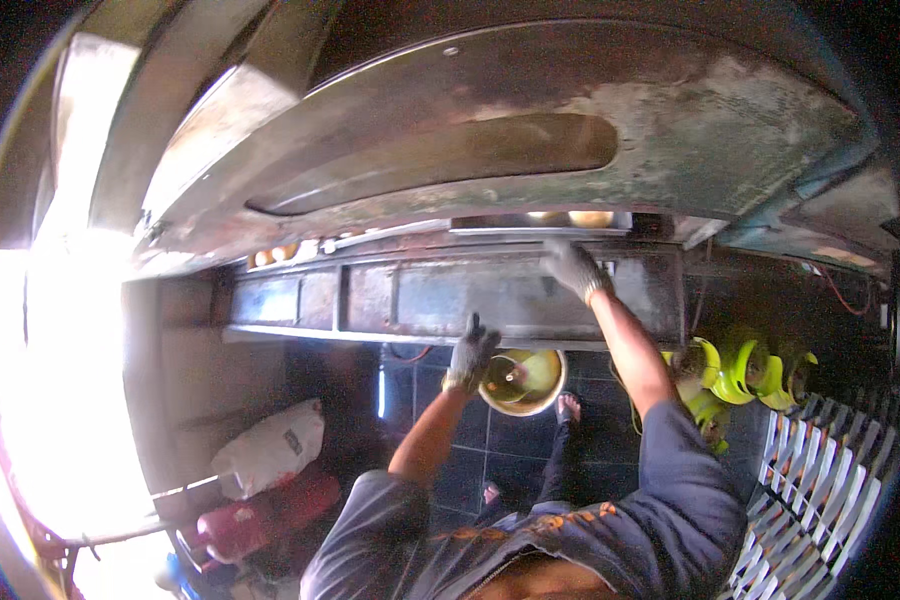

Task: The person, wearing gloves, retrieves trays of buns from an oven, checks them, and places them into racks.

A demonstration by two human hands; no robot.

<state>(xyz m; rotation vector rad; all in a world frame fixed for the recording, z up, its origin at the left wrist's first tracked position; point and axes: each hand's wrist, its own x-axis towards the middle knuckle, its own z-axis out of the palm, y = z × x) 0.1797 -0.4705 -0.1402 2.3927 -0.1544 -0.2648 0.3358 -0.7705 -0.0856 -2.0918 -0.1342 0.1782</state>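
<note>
My left hand (473,354), in a grey knit glove, hovers at the lower edge of the open metal oven door (490,300), above a round basin (560,385). Its fingers point away from me, apart, with nothing visible in them. Reaching farther, my gloved right hand (575,268) is close to the oven opening, just below a dark tray (520,227). Motion blurs its fingers, so I cannot see whether it grips or touches the tray. A round pale bun-like piece (590,218) sits on that tray. More small round pieces (272,254) lie at the opening's left.
Overhead spans a large stained metal hood-like panel (710,130) with a long window. Yellow-green gas cylinders (745,372) and a slatted metal rack (820,480) stand at right. A white sack (275,450) and a red cylinder (260,520) are at lower left.
</note>
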